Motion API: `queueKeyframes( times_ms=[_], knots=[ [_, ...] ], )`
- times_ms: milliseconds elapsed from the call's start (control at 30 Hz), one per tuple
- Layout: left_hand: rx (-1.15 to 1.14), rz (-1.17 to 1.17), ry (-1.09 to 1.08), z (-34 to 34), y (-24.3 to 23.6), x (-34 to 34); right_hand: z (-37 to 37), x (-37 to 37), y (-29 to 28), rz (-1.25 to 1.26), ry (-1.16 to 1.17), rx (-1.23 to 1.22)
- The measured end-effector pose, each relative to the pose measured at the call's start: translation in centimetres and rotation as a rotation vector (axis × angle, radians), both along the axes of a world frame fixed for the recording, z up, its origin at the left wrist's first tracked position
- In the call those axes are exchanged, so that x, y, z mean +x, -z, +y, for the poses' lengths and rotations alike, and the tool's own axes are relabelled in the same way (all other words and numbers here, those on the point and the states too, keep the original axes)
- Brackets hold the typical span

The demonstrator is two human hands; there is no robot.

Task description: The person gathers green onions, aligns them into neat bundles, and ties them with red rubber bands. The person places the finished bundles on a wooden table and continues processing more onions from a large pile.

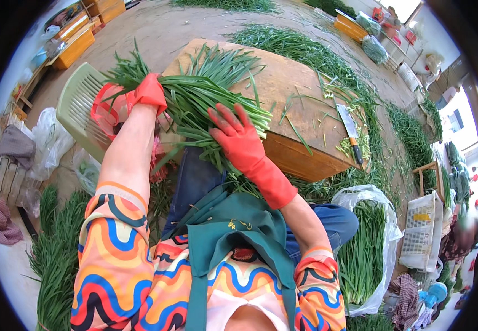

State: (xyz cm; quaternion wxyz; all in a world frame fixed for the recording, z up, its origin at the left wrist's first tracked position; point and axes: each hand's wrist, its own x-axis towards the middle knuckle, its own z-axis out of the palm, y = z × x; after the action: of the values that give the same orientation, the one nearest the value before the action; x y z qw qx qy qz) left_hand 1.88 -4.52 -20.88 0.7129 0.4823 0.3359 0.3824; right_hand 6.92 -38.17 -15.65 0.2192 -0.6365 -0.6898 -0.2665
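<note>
A bunch of garlic chives [195,99] lies across the near left corner of a wooden block table [305,110], its pale cut ends pointing right. Gloved in red, my left hand [149,92] is closed around the leafy end, with leaf tips sticking out beyond it. My right hand [239,140], also in a red glove, rests against the stem end with its fingers stretched out and apart. More loose leaves lie behind the bunch. A knife [348,124] with a dark handle lies at the table's right edge, among cut stem bits.
A pale green plastic chair [84,105] with red bands [106,113] stands left of the table. Heaps of chives cover the floor behind [299,47] and at lower left [65,259]. A plastic bag of chives [363,248] stands to my right, near a white crate [422,229].
</note>
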Motion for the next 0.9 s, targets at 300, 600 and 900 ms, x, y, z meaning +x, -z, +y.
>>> queueKeyframes(
  times_ms=[300,600,900],
  knots=[
    [-0.102,0.103,0.179,-6.1,-5.0,-1.9,-3.4,-3.7,-0.4,0.130,-0.326,-0.271],
    [-0.063,0.277,0.263,-8.5,-4.4,-1.9,-8.3,-3.9,-2.1,0.352,-0.388,-0.352],
    [-0.092,0.105,0.173,-3.3,-1.8,-3.8,-18.0,-2.3,0.3,0.870,-0.022,-0.301]
  ],
)
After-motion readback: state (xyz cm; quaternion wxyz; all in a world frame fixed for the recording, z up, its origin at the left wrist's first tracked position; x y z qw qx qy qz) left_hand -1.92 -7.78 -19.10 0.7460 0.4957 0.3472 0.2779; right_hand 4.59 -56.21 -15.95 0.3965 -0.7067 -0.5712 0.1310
